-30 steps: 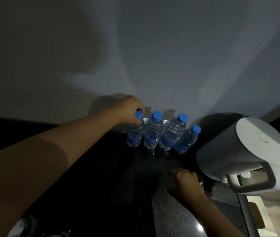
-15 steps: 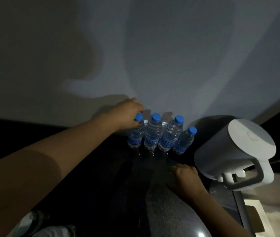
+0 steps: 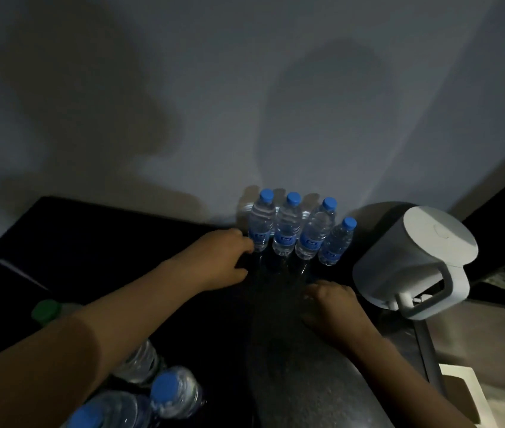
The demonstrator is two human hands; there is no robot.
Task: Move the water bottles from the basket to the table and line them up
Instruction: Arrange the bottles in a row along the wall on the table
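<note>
Several clear water bottles with blue caps stand in a row on the dark table (image 3: 306,381) against the wall; the leftmost bottle (image 3: 261,223) and the rightmost bottle (image 3: 337,242) bound the row. My left hand (image 3: 220,261) hovers just left of the leftmost bottle's base, fingers loosely curled, holding nothing. My right hand (image 3: 334,307) rests on the table in front of the row, fingers bent, empty. More blue-capped bottles (image 3: 170,393) lie at the lower left under my forearm; the basket itself is too dark to make out.
A white kettle-like jug (image 3: 414,261) with a handle stands right of the row, close to the rightmost bottle. A green-capped bottle (image 3: 45,310) sits at the left. A grey wall rises right behind the bottles. A pale box (image 3: 461,393) lies at the lower right.
My left hand has let go of the leftmost bottle's cap and drawn back and down beside its base. The view has tilted down, bringing the lower-left bottles into sight.
</note>
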